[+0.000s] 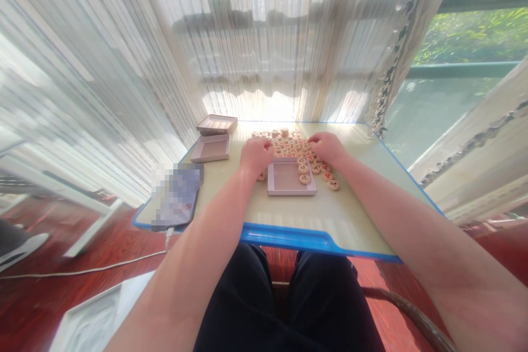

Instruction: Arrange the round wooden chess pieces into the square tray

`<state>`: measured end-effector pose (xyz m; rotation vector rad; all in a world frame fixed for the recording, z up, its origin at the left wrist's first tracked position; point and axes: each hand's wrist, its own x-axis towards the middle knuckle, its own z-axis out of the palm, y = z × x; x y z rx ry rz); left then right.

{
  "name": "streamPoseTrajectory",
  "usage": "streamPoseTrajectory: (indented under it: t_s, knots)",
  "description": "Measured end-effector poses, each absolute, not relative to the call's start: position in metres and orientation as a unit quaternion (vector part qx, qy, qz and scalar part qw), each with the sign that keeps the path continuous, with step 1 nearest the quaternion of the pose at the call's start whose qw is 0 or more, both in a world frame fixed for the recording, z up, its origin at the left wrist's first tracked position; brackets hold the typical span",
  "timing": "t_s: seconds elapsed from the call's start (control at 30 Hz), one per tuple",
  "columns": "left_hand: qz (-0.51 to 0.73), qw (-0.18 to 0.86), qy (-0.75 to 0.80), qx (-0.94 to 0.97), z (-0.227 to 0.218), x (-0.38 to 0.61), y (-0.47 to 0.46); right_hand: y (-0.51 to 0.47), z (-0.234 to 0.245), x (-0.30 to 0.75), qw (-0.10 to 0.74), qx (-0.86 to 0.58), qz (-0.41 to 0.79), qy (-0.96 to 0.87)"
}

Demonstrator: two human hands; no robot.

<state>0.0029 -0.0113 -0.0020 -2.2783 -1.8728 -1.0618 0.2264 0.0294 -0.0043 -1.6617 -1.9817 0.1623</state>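
A heap of round wooden chess pieces [289,144] lies at the far middle of a small blue-rimmed table [289,236]. A shallow square box [284,179] sits in front of the heap and holds three pieces [304,169] along its right side. My left hand [256,155] is curled into a loose fist at the heap's left edge, just above the box's far left corner. My right hand [328,147] rests with bent fingers on the heap's right side. What either hand grips is hidden under the fingers. A few pieces [330,179] lie loose to the right of the box.
Two more shallow boxes [212,146] stand at the table's far left, one behind the other. A phone [176,198] with a white cable lies on the near left corner. Sheer curtains hang right behind the table. My legs are under its front edge.
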Motion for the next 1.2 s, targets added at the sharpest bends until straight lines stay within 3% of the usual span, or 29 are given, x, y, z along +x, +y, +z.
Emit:
streamPoseTrajectory:
  t_s: [0.17,0.37,0.53,0.87,1.2]
  knots:
    - [-0.337,0.002,-0.651,-0.68,-0.004,0.001,-0.006,0.036,-0.011,0.234,0.262,-0.656,0.017,-0.708]
    - [-0.375,-0.132,-0.667,-0.63,-0.011,-0.002,0.012,0.041,-0.012,0.236,0.342,-0.656,0.155,-0.654]
    - [-0.421,-0.15,-0.664,-0.599,-0.009,-0.003,0.015,0.041,-0.011,0.237,0.365,-0.657,0.21,-0.626]
    - [-0.401,-0.103,-0.664,-0.623,-0.008,-0.004,0.009,0.036,-0.006,0.234,0.284,-0.647,0.159,-0.689]
    - [-0.388,-0.051,-0.679,-0.621,-0.004,-0.003,0.005,0.04,-0.015,0.235,0.277,-0.575,0.045,-0.769]
